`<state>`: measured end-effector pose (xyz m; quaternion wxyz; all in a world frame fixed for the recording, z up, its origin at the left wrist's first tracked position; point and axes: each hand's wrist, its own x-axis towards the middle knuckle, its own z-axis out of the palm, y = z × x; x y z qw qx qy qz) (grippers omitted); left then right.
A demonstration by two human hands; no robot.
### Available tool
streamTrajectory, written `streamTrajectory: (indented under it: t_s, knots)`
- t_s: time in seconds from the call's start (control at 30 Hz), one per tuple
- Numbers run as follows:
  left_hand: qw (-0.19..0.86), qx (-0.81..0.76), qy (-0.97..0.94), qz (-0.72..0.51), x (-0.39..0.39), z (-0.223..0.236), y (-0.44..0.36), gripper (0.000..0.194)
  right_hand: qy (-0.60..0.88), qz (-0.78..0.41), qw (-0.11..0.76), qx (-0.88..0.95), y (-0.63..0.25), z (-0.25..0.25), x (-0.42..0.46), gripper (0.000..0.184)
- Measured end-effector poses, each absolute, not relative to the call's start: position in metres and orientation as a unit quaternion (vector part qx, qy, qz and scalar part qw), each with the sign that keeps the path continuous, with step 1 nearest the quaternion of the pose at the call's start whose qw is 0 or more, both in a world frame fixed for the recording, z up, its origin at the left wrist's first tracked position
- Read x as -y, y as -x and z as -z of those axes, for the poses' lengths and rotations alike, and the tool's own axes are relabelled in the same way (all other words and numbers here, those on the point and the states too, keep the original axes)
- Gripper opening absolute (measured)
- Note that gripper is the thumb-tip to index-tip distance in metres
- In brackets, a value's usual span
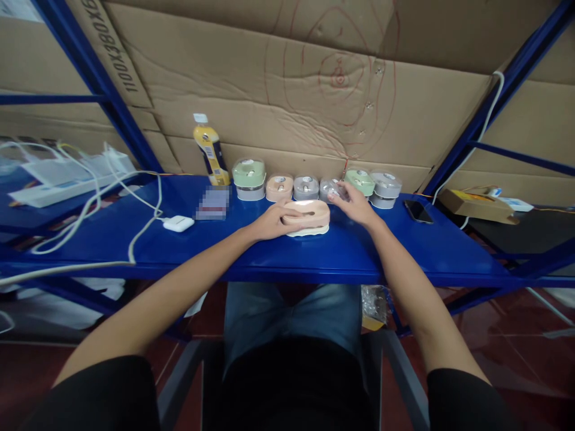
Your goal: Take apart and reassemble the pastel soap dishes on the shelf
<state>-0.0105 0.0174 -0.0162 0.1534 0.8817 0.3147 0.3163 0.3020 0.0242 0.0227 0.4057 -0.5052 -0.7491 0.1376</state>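
Observation:
My left hand (275, 221) is closed around the left end of a pink oval plastic box (317, 214), which has a keyhole-like slot in its top. A pale, wavy-edged piece (309, 232) shows under this box at the front. To its right, my right hand (356, 206) has its thumb and fingers curled on a clear-topped greyish box (329, 188); whether only its lid is gripped is hard to see. Beside it in the row stand a grey box (306, 188), an orange box (279, 188) and a green box (360, 178), all with clear tops.
At the row's ends are a green box (249, 172) over a grey one and a grey stacked box (385, 187). A yellow bottle (210, 149), white earphone case (178, 223) and white cables (135, 236) lie left. A phone (418, 211) rests right. Cardboard (215, 72) stands behind.

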Motion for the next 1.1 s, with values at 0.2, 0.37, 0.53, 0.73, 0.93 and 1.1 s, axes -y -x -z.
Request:
streamTrajectory:
  t_s: [0.2,0.37,0.53,0.73,0.93,1.1]
  knots:
    - [0.121,-0.436,-0.809,-0.375,-0.033,0.012,0.030,0.052,0.563,-0.154,0.345,0.735,-0.310,-0.031,-0.021,0.086]
    - [0.106,-0.490,-0.796,-0.338,-0.040,0.014,0.038,0.052,0.574,-0.157,0.220,0.773,-0.323,-0.031,-0.024,0.094]
    - [0.117,-0.502,-0.797,-0.316,-0.043,0.017,0.037,0.056,0.570,-0.154,0.159,0.791,-0.327,-0.028,-0.029,0.091]
    - [0.133,-0.417,-0.823,-0.362,-0.032,0.012,0.029,0.053,0.601,-0.146,0.213,0.757,-0.326,-0.032,-0.025,0.097]
    - [0.181,-0.359,-0.849,-0.342,-0.010,0.012,0.007,0.090,0.470,-0.135,0.380,0.785,-0.317,-0.033,-0.021,0.086]
    - [0.198,-0.364,-0.838,-0.355,-0.009,0.020,-0.004,0.111,0.376,-0.145,0.322,0.857,-0.284,-0.025,-0.018,0.084]
